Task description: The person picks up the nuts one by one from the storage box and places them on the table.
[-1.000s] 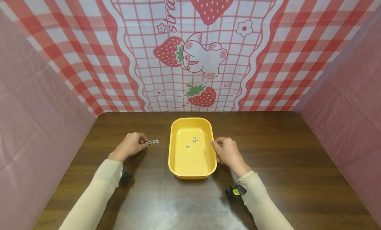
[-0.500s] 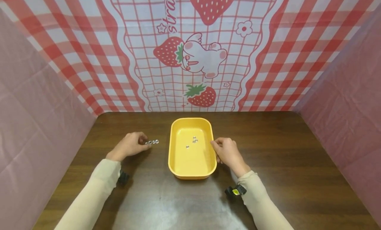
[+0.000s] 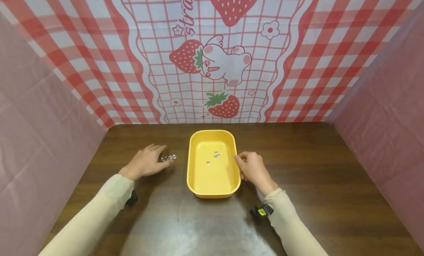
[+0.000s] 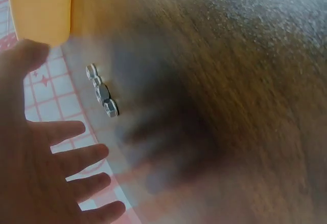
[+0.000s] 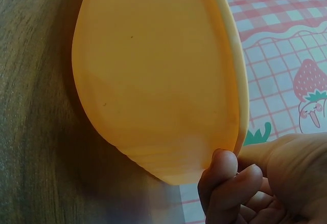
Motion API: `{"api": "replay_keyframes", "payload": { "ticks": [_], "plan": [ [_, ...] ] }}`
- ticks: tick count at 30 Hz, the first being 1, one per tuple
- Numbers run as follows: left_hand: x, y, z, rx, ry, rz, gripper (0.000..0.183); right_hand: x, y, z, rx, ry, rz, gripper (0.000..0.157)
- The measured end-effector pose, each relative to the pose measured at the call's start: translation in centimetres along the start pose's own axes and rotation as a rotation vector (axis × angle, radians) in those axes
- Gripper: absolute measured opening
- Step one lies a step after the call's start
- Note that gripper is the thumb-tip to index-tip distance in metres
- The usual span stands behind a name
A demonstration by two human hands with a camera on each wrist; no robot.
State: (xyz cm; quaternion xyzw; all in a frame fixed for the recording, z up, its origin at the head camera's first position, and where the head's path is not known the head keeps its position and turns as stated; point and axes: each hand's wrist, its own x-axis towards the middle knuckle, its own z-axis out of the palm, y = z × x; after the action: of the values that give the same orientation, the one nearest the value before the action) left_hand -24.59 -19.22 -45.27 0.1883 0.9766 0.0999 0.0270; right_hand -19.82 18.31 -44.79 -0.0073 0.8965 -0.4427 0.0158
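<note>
Several metal hex nuts lie in a short row on the table, to the left of the yellow plastic bin. My left hand hovers beside that row, its fingers apart and nothing in them. In the left wrist view the spread left hand stays clear of the nuts, which touch end to end. A few more nuts sit on the bin's floor. My right hand grips the bin's right rim; its curled fingers press the outer wall of the bin in the right wrist view.
Dark wooden table surrounds the bin. A red-and-white strawberry cloth hangs behind the table, and pink cloths hang at both sides. A dark band is on the right wrist.
The left fingers have moved from close together at the row's left end to spread apart, and the left forearm has shifted left. The right hand keeps its hold on the bin.
</note>
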Motion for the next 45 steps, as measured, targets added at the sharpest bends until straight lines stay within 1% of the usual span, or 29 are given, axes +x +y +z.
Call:
{"api": "replay_keyframes", "payload": {
  "ticks": [5,8,13,16,19,22,25,29,33,41,45],
  "plan": [
    [-0.3,0.5,-0.6,-0.039,-0.064,-0.042,0.083,0.0,-0.2,0.2,0.011,-0.001,-0.008,0.028],
    [-0.5,0.8,-1.1,-0.044,-0.077,-0.042,0.087,0.0,-0.2,0.2,0.012,0.0,-0.016,0.028],
    [-0.8,1.5,-1.7,0.009,-0.104,0.014,0.095,0.1,-0.2,0.1,0.005,0.003,-0.015,0.027],
    [-0.9,2.0,-2.1,0.048,-0.122,0.061,0.095,0.2,-0.3,0.0,0.003,-0.001,-0.008,0.027],
    [-0.7,2.6,-2.5,0.082,-0.106,0.109,0.093,0.2,-0.3,0.0,0.002,0.001,-0.006,0.028],
    [-0.4,3.1,-2.8,0.089,-0.067,0.138,0.09,0.2,-0.2,-0.1,0.0,0.007,-0.01,0.029],
    [-0.2,3.6,-2.9,0.069,-0.029,0.162,0.087,0.2,-0.2,0.0,-0.002,-0.001,-0.011,0.029],
    [0.0,4.5,-3.3,0.011,-0.007,0.193,0.084,0.0,-0.1,0.1,-0.005,-0.011,-0.007,0.029],
    [0.7,5.8,-4.0,-0.038,-0.013,0.193,0.083,-0.1,-0.1,0.1,-0.005,0.0,-0.011,0.029],
    [2.9,8.5,-5.0,-0.019,-0.004,0.255,0.081,0.0,0.0,0.0,0.002,0.011,-0.021,0.028],
    [4.0,10.1,-5.6,-0.035,-0.021,0.265,0.08,0.0,0.0,-0.1,0.002,0.01,-0.022,0.028]
  ]
}}
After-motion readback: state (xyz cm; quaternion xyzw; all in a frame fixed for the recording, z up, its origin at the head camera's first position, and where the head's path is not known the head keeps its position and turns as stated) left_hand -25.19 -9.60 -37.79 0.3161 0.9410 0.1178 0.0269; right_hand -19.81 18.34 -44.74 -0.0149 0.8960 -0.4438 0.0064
